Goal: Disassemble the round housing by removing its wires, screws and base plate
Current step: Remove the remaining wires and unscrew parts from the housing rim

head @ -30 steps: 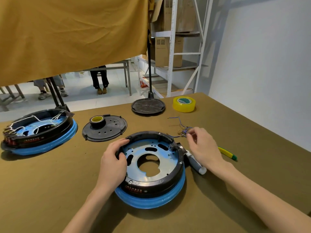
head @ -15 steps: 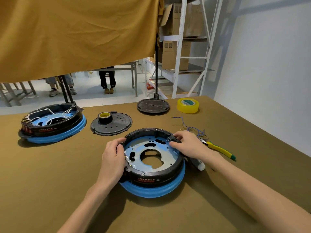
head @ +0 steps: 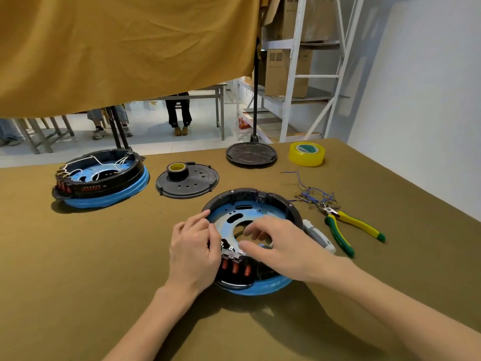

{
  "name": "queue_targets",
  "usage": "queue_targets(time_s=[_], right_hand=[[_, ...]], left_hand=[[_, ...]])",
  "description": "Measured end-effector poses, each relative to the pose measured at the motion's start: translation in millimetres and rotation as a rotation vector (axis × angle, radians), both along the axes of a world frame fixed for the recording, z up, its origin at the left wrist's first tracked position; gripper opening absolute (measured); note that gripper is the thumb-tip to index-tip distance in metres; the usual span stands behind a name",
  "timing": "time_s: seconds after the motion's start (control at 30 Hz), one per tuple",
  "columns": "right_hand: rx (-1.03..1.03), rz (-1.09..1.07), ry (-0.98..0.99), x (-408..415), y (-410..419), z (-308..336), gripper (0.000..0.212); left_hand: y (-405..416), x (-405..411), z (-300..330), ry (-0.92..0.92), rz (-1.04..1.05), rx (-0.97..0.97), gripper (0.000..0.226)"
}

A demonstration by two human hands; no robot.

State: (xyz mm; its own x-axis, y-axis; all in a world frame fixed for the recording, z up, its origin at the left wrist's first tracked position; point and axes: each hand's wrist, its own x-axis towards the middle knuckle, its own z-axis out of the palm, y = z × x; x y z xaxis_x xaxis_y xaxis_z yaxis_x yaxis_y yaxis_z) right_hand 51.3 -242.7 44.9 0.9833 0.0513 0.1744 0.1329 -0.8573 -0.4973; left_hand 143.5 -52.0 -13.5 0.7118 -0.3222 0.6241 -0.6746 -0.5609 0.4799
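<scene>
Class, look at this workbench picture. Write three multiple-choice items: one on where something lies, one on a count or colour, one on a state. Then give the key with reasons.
1. Where do the pliers lie?
A. right of the near housing
B. inside the far housing
C. on the black cover plate

2. How many tape rolls are on the table?
A. one
B. two
C. four

3. What is the state of the near housing?
A. full of white wires
B. wires out, blue plate bare
C. closed by a lid

Key: 1 A, the pliers rest on the table beside the loose wires. 2 B, a clear yellow tape roll at the back and a small black tape roll on the cover plate. 3 B, the base plate shows no wires, while the far housing keeps its white ones; the left hand holds the rim and the right hand reaches in.
</scene>
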Motion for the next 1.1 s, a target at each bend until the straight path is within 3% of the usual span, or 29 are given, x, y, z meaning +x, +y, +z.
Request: queue_targets(time_s=[0.1, 0.17, 0.33, 0.43, 0.6, 0.8, 1.1], right_hand=[[-0.132, 0.088, 0.009, -5, 0, -4, 0.056], [-0.117, 0.108, -0.002, -4, -8, -5, 0.052], [0.019, 0.106, -0.026, 8, -32, -4, 0.038], [0.005, 0.098, -0.046, 12, -38, -7, 0.036], [0.114, 0.125, 0.071, 9, -46, -8, 0.026], [0.164, 0.174, 0.162, 15, -52, 0, 0.026], [0.055, 0.119, 0.127, 19, -58, 0, 0.035]], left_hand=[[-7, -10, -2, -0.026, 0.087, 0.043, 0.054], [-5, -12, -3, -0.057, 0.089, 0.076, 0.051], [0, -7, 2, -0.106, -0.169, 0.154, 0.034], [-3, -4, 7, -0.072, -0.219, 0.160, 0.030], [-6, -5, 7, -0.095, -0.233, 0.180, 0.032], [-18, -5, 16, -0.126, -0.389, 0.274, 0.034], [-25, 8, 7, -0.164, -0.437, 0.228, 0.041]])
